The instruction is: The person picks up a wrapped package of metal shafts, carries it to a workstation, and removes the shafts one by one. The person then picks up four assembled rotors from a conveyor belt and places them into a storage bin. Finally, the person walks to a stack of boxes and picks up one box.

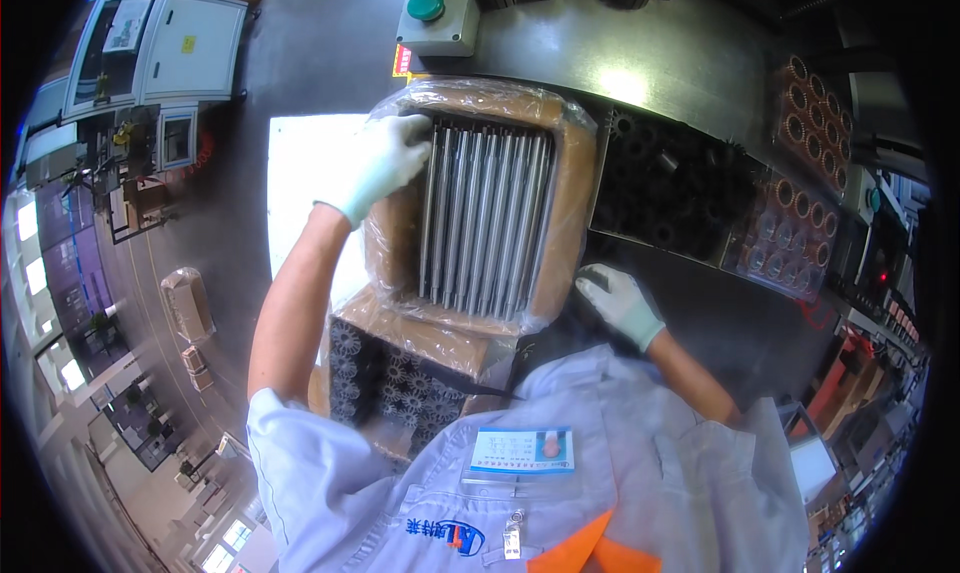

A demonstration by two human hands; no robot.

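Note:
My left hand (pixel 385 163), in a pale glove, reaches over the left rim of a plastic-wrapped cardboard box (pixel 572 198). Its fingers are bent in beside the upper part of the leftmost of several steel shafts (pixel 487 218). Whatever lies between those fingertips is hidden. The shafts lie side by side lengthwise inside the box. My right hand (pixel 622 305), gloved too, hovers just off the box's lower right corner. Its fingers are apart and I see nothing in them.
Below the box stands a crate of dark toothed parts (pixel 385 383). A black tray (pixel 670 183) lies to the right, beside clear trays of copper-coloured rings (pixel 785 228). A green push button (pixel 426 5) sits on a metal box at the back. A white board (pixel 300 183) is at left.

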